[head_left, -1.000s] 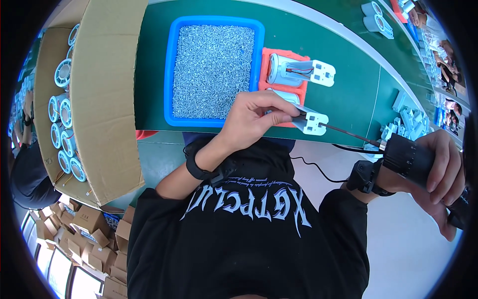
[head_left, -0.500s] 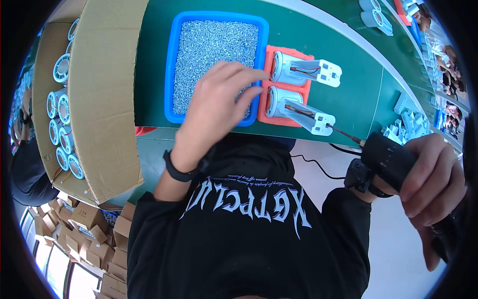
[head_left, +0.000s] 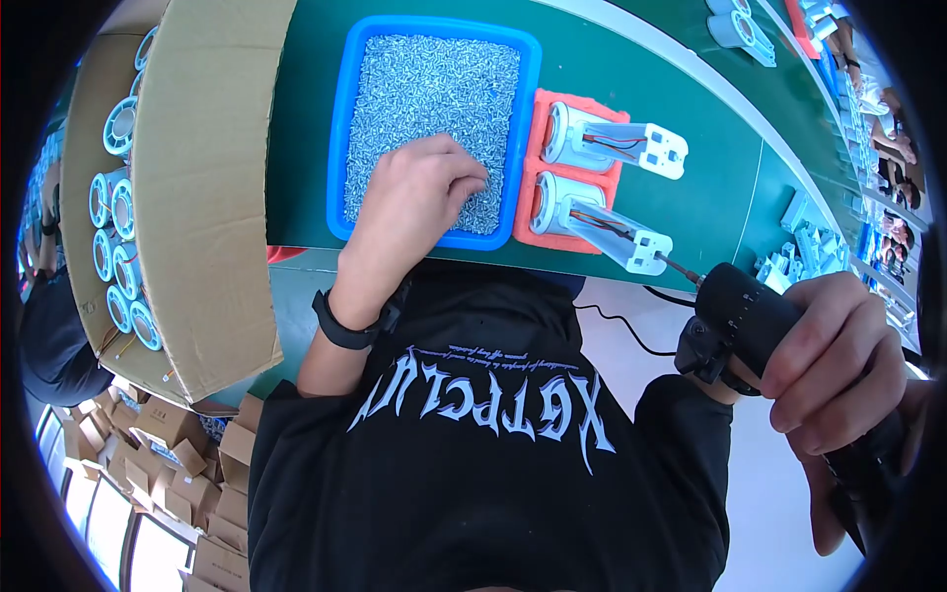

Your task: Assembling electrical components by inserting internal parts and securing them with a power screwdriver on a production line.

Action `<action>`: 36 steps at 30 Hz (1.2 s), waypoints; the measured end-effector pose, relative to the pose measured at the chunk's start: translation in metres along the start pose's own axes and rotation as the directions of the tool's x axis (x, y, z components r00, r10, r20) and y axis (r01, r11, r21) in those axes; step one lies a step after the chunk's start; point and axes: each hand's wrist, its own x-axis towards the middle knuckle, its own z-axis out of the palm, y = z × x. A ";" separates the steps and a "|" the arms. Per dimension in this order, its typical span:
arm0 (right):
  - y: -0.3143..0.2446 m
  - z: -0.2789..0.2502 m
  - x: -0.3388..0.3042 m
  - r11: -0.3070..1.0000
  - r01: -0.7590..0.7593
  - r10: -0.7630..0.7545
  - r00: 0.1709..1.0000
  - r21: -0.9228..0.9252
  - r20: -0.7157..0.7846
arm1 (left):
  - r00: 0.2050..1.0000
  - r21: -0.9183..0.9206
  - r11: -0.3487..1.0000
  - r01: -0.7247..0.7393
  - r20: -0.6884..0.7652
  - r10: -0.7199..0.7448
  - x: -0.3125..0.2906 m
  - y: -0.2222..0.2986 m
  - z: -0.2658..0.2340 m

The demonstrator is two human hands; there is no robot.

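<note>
The left hand [head_left: 409, 212] pinches into tiny, light, slippery screws [head_left: 434, 89]; the right hand [head_left: 838, 365] grips the stiff black screwdriver [head_left: 745, 326].

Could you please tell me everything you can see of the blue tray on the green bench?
The blue tray is a shallow rectangular bin, plastic by its look, with rounded corners and a raised rim. It lies flat on the green bench, filled almost to the rim with small silvery screws. The left hand rests in the screws at its near side. An orange holder sits right beside it; a cardboard box stands to its left.
</note>
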 end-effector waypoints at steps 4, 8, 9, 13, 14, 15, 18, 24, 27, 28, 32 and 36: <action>0.000 0.000 0.000 1.000 0.008 -0.008 1.000 -0.002 0.016 | 0.999 -0.005 1.000 0.025 -0.034 -0.025 0.000 0.001 0.001; 0.001 0.001 0.000 1.000 0.014 -0.014 0.999 -0.002 0.033 | 0.988 0.194 0.969 -0.151 0.003 0.153 0.001 0.005 0.001; 0.001 0.001 0.000 1.000 0.016 -0.016 0.999 -0.001 0.037 | 0.989 0.194 0.970 -0.148 0.003 0.151 0.001 0.005 0.002; 0.003 0.000 0.001 1.000 0.026 -0.027 0.999 0.015 0.046 | 0.988 0.256 0.956 -0.140 0.106 0.116 0.004 0.002 0.005; 0.004 -0.001 0.002 0.999 0.030 -0.032 0.998 0.024 0.047 | 0.988 0.230 0.962 -0.146 0.074 0.132 0.005 0.000 0.004; 0.005 -0.002 0.003 0.999 0.035 -0.037 0.998 0.034 0.048 | 0.988 0.204 0.967 -0.152 0.042 0.146 0.005 -0.002 0.003; 0.008 -0.004 0.004 0.997 0.049 -0.052 0.997 0.062 0.054 | 0.989 0.147 0.979 -0.141 -0.031 0.147 0.005 -0.005 -0.001; 0.009 -0.007 0.003 0.992 0.066 -0.073 0.995 0.105 0.062 | 0.988 0.082 0.992 -0.093 -0.115 0.102 0.007 -0.008 -0.005; 0.007 -0.006 0.001 0.997 0.066 -0.068 0.997 0.045 0.047 | 0.981 -0.001 0.987 -0.163 -0.108 0.162 0.008 -0.003 -0.004; 0.009 -0.005 0.000 0.997 0.065 -0.067 0.997 0.045 0.047 | 0.976 -0.041 0.980 -0.194 -0.106 0.188 0.009 -0.002 -0.002; 0.017 0.002 0.000 0.977 0.188 -0.188 0.982 0.104 -0.013 | 0.913 -0.195 0.893 -0.405 -0.127 0.387 0.010 0.020 0.019; 0.020 0.005 0.006 0.960 0.233 -0.226 0.972 0.153 -0.064 | 0.866 -0.166 0.859 -0.484 -0.233 0.442 0.009 0.024 0.051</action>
